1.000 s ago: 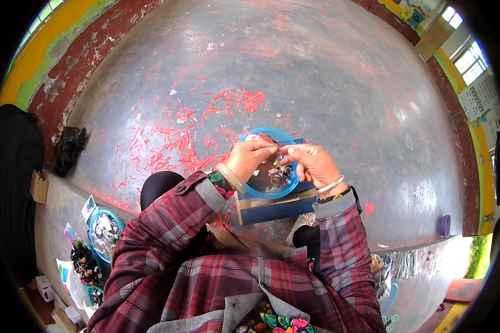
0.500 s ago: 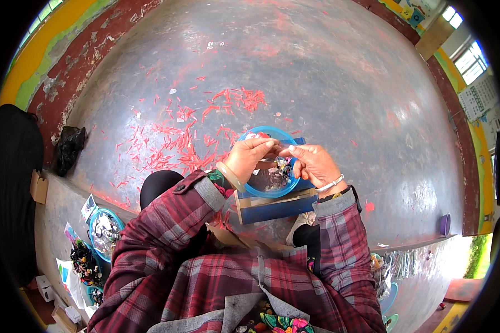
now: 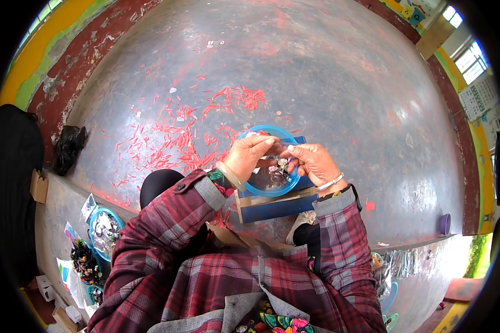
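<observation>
Above a round blue plastic basin, my hands are raised close together, fingertips almost meeting. My left hand is closed, its thumb and forefinger pinched. My right hand is closed too, thumb against the bent fingers. Something thin and see-through seems to stretch between the fingertips, too small to make out. Inside the basin lie small dark, white and coloured pieces, partly hidden by my hands. The basin rests on a blue-painted wooden stand with a bare wood edge.
Red slivers litter the grey floor ahead and left. To my left sit a blue basin of wrapped items and a heap of dark trinkets. A black bag lies by the wall; a purple cup stands far right.
My hands stay nearly in place over the basin. The right fingers have curled slightly inward, with only small finger movements otherwise.
</observation>
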Available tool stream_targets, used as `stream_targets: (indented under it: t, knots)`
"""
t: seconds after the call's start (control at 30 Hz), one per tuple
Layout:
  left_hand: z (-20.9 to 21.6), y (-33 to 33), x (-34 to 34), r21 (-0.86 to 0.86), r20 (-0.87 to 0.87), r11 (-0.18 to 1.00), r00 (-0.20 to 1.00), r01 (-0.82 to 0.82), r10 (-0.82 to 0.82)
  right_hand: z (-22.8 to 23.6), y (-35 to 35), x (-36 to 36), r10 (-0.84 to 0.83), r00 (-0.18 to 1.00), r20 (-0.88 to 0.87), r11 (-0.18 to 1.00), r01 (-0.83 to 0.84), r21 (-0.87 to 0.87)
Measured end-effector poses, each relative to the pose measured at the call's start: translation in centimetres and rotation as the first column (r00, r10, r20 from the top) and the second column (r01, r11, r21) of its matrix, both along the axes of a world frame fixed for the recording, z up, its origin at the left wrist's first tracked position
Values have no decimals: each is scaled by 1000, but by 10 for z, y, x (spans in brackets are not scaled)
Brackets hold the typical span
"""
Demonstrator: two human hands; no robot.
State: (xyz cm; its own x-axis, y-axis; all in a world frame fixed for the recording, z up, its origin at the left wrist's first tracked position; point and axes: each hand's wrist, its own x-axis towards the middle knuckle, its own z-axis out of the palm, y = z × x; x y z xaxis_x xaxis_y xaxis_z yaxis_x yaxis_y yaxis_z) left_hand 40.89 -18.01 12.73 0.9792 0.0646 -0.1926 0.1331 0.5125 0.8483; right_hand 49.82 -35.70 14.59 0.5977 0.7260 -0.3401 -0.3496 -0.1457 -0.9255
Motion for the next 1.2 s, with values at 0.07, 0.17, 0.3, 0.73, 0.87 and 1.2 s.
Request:
stream_targets:
  t: [0.07, 0.17, 0.3, 0.73, 0.87, 1.2]
  knots:
    - [-1, 0, -1, 25, 29, 1000, 1000, 6, -7, 0, 1, -1, -12, 1000, -25, 999, 13, 32]
    - [-2, 0, 0, 38, 24, 999, 1000, -2, 1, 0, 3, -3, -40, 997, -62, 996, 44, 73]
    - [-8, 3, 2, -20, 1, 1000, 1000, -15, 15, 16, 7, -7, -5, 987, -159, 992, 25, 123]
    - [-10, 1, 3, -25, -93, 997, 993, -75, 72, -6, 3, -1, -84, 897, 434, 995, 101, -15]
    - [-9, -3, 3, 333, 38, 939, 997, -83, 74, -4, 14, -16, 1, 542, 840, 953, 254, -164]
    - [-17, -5, 4, 379, 36, 925, 999, -14, 1, 8, 27, -38, 180, 2, 984, 973, 146, -178]
